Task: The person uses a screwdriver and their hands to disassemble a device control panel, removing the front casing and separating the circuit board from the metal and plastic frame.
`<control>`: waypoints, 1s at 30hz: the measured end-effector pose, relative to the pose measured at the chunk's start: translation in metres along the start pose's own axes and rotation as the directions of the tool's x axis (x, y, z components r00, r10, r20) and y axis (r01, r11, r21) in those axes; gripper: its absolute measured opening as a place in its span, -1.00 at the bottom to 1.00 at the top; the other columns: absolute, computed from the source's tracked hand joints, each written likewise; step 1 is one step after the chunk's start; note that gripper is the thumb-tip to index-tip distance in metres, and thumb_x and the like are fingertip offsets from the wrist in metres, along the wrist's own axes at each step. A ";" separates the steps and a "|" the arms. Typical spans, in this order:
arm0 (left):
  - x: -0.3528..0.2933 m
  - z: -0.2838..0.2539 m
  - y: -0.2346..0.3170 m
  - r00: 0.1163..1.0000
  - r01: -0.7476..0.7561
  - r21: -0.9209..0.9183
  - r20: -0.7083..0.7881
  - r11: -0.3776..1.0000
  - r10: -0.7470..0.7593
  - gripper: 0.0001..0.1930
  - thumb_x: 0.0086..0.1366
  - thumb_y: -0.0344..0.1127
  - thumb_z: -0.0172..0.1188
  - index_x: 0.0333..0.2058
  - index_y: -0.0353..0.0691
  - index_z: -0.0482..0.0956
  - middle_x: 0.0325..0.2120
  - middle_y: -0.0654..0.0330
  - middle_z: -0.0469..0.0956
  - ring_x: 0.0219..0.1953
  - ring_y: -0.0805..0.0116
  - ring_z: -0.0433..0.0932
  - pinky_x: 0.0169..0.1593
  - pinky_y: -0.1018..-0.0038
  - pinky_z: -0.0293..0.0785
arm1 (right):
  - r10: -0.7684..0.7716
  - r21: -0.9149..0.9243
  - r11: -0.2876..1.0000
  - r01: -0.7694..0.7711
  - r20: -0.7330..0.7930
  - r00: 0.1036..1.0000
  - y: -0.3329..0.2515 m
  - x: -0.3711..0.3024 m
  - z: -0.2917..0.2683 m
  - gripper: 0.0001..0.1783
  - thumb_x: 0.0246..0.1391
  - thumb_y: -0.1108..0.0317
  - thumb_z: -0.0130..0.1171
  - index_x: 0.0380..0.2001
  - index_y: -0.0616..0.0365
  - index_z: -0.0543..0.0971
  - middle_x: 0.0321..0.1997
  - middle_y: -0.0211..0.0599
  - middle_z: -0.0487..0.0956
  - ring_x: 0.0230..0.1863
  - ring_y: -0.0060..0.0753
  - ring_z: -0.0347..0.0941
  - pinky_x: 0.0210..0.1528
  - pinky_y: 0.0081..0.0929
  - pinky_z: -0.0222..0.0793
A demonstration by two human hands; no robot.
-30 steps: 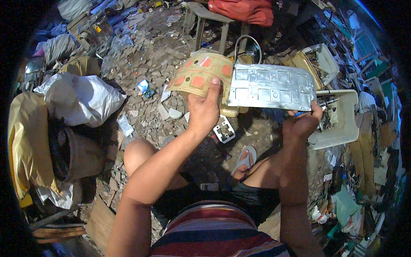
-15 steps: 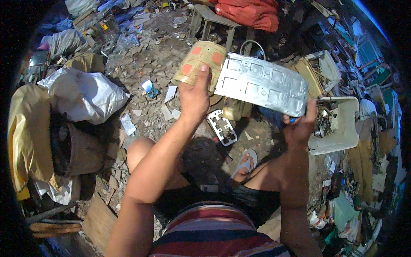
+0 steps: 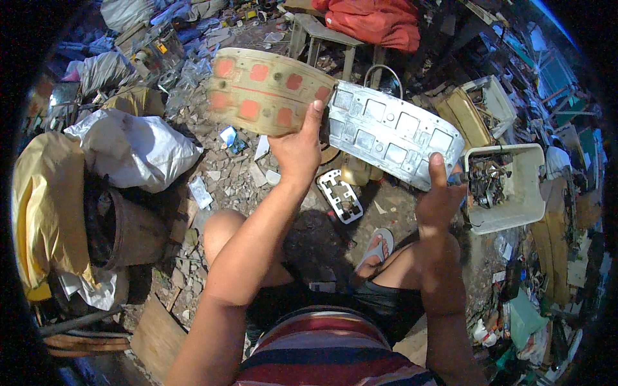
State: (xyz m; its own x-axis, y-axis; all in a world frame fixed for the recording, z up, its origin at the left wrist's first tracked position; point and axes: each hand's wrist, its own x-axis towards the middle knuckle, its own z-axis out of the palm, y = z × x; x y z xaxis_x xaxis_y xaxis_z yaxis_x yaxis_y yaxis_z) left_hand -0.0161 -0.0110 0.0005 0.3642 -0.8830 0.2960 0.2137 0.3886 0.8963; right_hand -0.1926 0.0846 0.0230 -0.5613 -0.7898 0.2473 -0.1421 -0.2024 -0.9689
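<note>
While L fingers (image 3: 313,118) clamp sheet (image 3: 271,91) — R fingers (image 3: 438,168) clamp panel (image 3: 387,132).

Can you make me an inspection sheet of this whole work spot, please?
Surface: dirt ground, strewn with broken bits.
Things held: orange-patched tan panel and silver panel, ends close together; whether joined, can't tell.
Hands: left hand grips the tan panel, right hand the silver panel.
Clutter: white cut-out plate on the ground; metal bits in a pale bin.
Cables: nothing seen clearly.
Surroundings: white sack at left, red bundle and stool ahead.
</note>
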 end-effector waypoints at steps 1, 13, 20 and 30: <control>0.002 -0.001 -0.001 1.000 0.012 0.009 0.008 1.000 -0.012 -0.68 0.12 -0.40 0.26 -0.17 -0.39 0.45 -0.24 0.12 0.54 -0.18 0.37 0.50 -0.07 0.44 0.40 | -0.008 0.030 1.000 0.008 -0.016 1.000 0.000 0.000 0.001 -0.54 0.03 0.25 0.06 -0.09 0.43 0.43 -0.12 -0.09 0.51 -0.11 -0.30 0.44 -0.02 -0.38 0.31; 0.017 0.020 -0.001 0.991 0.015 -0.121 -0.134 0.993 -0.032 -0.69 0.14 -0.38 0.25 -0.18 -0.43 0.46 -0.26 0.10 0.54 -0.24 0.36 0.51 -0.11 0.45 0.41 | -0.010 0.206 0.978 0.029 -0.093 0.996 0.011 0.006 0.015 -0.58 0.06 0.24 0.06 -0.12 0.39 0.45 -0.14 -0.16 0.52 -0.16 -0.37 0.46 -0.08 -0.40 0.34; 0.021 0.031 -0.004 0.972 0.128 -0.276 -0.157 0.953 -0.176 -0.66 0.13 -0.34 0.26 -0.18 -0.46 0.46 -0.25 0.09 0.54 -0.26 0.36 0.51 -0.14 0.46 0.41 | 0.021 0.152 0.988 0.003 -0.155 0.988 0.007 0.009 0.020 -0.59 0.06 0.24 0.06 -0.15 0.39 0.46 -0.19 -0.19 0.53 -0.20 -0.39 0.46 -0.10 -0.43 0.33; 0.015 0.032 -0.007 0.957 0.265 -0.257 -0.045 0.930 -0.285 -0.61 0.18 -0.35 0.20 -0.05 -0.39 0.36 -0.15 0.10 0.49 -0.14 0.33 0.47 0.00 0.43 0.34 | -0.049 0.068 0.996 0.060 -0.161 0.986 0.005 0.012 0.011 -0.56 0.05 0.22 0.06 -0.14 0.43 0.47 -0.17 -0.16 0.52 -0.17 -0.40 0.44 -0.06 -0.44 0.30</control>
State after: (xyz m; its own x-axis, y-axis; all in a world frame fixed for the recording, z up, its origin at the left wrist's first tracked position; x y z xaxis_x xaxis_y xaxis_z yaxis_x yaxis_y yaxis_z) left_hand -0.0406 -0.0358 0.0091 0.3287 -0.9444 0.0128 0.5277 0.1948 0.8268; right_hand -0.1915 0.0678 0.0211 -0.6777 -0.6754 0.2908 -0.1198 -0.2887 -0.9499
